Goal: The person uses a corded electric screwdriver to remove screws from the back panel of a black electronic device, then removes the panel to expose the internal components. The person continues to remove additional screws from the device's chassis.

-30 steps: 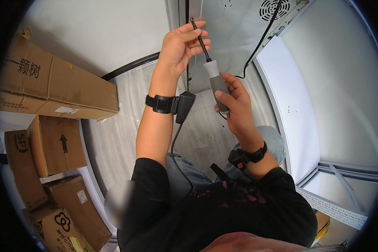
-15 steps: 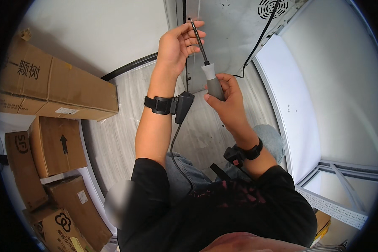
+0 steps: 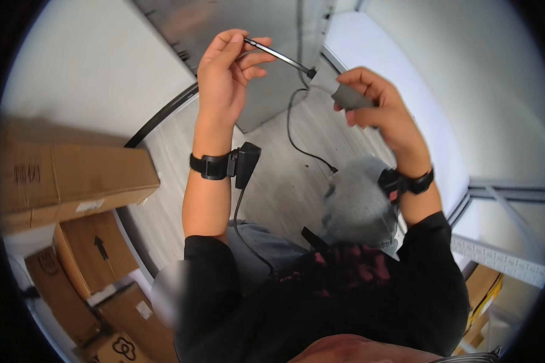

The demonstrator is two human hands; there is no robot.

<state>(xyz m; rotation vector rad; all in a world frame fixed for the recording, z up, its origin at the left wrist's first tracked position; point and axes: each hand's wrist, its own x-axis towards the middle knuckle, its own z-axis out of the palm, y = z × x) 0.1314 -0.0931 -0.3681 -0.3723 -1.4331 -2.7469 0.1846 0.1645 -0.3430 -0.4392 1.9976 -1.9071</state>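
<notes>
A screwdriver (image 3: pixel 280 55) with a long metal shaft and a grey handle slants between my two hands. Its tip end is pinched between the thumb and index finger of my left hand (image 3: pixel 223 75), while that hand's other fingers are loosely curled. My right hand (image 3: pixel 384 106) is wrapped round the handle, which is partly hidden by the fingers and slightly smeared by motion. Beyond the screwdriver stands a grey metal panel (image 3: pixel 263 100), apart from the tool.
A black cable (image 3: pixel 290 121) runs down the panel and across the wood-look floor (image 3: pixel 284 157) towards my knee. Cardboard boxes (image 3: pixel 97 172) are stacked on the left. On the right are a white curved panel (image 3: pixel 399 60) and a perforated metal rail (image 3: pixel 502 260).
My right hand has moved right and up with the handle, tilting the screwdriver from near upright to a flatter slant. My left hand has shifted left, at the tip. The whole view has turned.
</notes>
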